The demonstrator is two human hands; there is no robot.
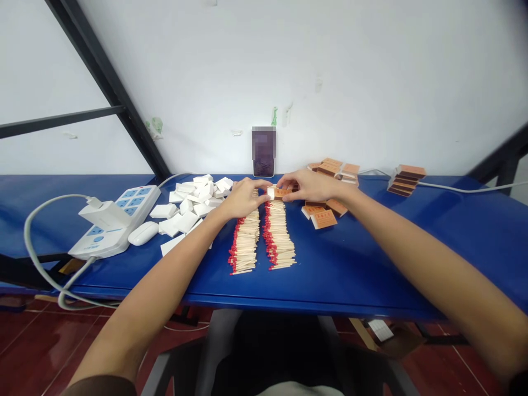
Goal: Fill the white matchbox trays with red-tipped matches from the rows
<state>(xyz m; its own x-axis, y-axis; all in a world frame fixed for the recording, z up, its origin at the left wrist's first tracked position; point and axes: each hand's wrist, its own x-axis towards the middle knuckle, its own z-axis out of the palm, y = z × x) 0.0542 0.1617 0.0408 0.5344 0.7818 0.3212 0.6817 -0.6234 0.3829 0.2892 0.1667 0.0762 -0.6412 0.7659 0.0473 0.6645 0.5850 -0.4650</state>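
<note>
A matchbox [282, 194] with an orange sleeve is held between my hands above the far end of the matches. Its white inner tray [271, 192] sticks out on the left. My left hand [246, 197] is closed, thumb and fingers at that tray end. From the right, my right hand [307, 186] grips the orange sleeve. Under and in front of them lie two long rows of red-tipped matches, a left row [246, 242] and a right row [279, 236], heads toward the left. Whether the tray holds matches cannot be made out.
White trays [185, 206] lie heaped at left, near a white mouse [143, 234] and a power strip [117, 220]. Orange matchboxes [324, 218] lie at right, with more behind my right wrist and a stack [406, 180] farther right. A phone [264, 157] leans on the wall.
</note>
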